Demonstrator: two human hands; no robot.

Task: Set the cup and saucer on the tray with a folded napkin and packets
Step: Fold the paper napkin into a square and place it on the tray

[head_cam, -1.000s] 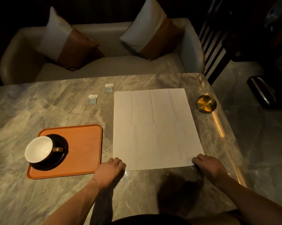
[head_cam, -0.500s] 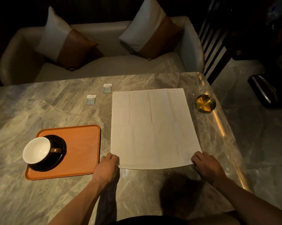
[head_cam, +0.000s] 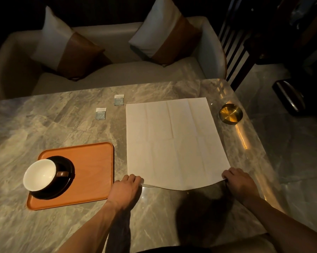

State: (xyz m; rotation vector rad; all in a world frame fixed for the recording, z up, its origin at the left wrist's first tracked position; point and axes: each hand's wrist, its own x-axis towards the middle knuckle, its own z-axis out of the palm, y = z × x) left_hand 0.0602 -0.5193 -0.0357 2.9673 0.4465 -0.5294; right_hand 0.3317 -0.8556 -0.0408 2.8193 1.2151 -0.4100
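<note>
A white napkin [head_cam: 172, 141] lies unfolded on the marble table [head_cam: 44, 125]. My left hand [head_cam: 125, 189] pinches its near left corner and my right hand [head_cam: 240, 181] pinches its near right corner; the near edge is raised a little off the table. To the left sits an orange tray [head_cam: 93, 170] bearing a dark saucer [head_cam: 68, 167] with a white cup [head_cam: 40, 175] on it, handle to the right. Two small blue-grey packets [head_cam: 100, 113] [head_cam: 119, 99] lie on the table beyond the tray.
A round brass dish [head_cam: 230, 114] stands near the table's right edge. Behind the table is a pale sofa [head_cam: 117, 70] with two white-and-brown cushions [head_cam: 66, 50]. Dark slatted furniture stands at the far right.
Both hands have closed on the napkin's near corners and lifted its near edge slightly, so it now bows up off the table.
</note>
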